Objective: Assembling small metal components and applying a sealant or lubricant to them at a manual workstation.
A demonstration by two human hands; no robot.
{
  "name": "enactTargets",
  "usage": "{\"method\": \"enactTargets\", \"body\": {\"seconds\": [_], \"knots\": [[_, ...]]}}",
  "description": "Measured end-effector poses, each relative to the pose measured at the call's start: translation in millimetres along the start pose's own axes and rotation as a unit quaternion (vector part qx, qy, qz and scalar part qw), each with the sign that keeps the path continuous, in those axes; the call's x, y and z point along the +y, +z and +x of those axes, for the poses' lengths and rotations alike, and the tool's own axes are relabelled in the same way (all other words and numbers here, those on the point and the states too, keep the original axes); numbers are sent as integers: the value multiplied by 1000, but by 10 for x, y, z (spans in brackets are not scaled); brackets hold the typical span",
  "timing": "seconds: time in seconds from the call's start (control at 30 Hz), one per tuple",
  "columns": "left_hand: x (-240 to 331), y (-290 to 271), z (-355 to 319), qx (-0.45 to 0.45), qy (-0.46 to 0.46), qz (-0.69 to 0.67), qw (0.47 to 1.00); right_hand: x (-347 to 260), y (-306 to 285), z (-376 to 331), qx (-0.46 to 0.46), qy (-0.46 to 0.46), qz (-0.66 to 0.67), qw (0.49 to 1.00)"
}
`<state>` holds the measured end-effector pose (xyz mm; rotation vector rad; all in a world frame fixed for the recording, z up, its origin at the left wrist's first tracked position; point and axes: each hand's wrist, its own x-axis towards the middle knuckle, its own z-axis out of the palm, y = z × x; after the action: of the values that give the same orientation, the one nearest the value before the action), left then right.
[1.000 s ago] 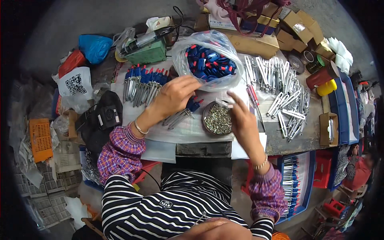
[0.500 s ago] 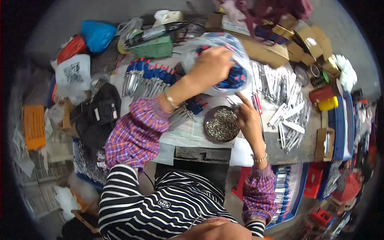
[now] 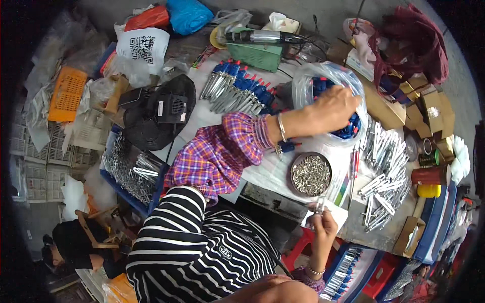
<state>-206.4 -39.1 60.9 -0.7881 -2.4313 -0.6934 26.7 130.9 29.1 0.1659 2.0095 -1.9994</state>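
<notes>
My left hand (image 3: 336, 108) reaches over a clear plastic bag (image 3: 316, 73) of blue pieces with red tips (image 3: 349, 129). Its fingers are curled in, and what they hold is hidden. Close to the table's front edge, my right hand (image 3: 323, 224) pinches a small shiny metal piece (image 3: 318, 206). A round dark bowl (image 3: 291, 177) full of small metal rivets (image 3: 311, 174) stands between the two hands. Left of the bag lie rows of metal rods with blue and red ends (image 3: 235, 91). One more blue-ended piece (image 3: 288, 146) sits beneath my left wrist.
A heap of bright metal strips (image 3: 386, 171) lies on the right, beside a red-handled tool (image 3: 354, 164). A black fan (image 3: 166, 108) stands at the left. A power tool (image 3: 262, 36) rests on a green box (image 3: 255, 54) at the back. Below right is a blue tray (image 3: 371, 262).
The whole view has shifted and turned. My right hand has moved from the bowl's rim toward the table's front edge, with the metal piece in its fingers. My left hand stays at the bag.
</notes>
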Motion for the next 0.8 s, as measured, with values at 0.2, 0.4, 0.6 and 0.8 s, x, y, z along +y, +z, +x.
{"method": "enactTargets", "body": {"seconds": [0.2,0.4,0.6,0.8], "knots": [[-74,-405,-55,28,-24,-86,996,380,124,-222,23,67,118,990],[-22,-547,-549,-48,-15,-359,932,495,246,-303,-9,105,134,985],[390,-510,-1171,-240,-100,-526,810,542,285,-386,-2,97,122,988],[486,-382,-1540,-360,-191,-504,762,520,331,-386,8,104,130,986]]}}
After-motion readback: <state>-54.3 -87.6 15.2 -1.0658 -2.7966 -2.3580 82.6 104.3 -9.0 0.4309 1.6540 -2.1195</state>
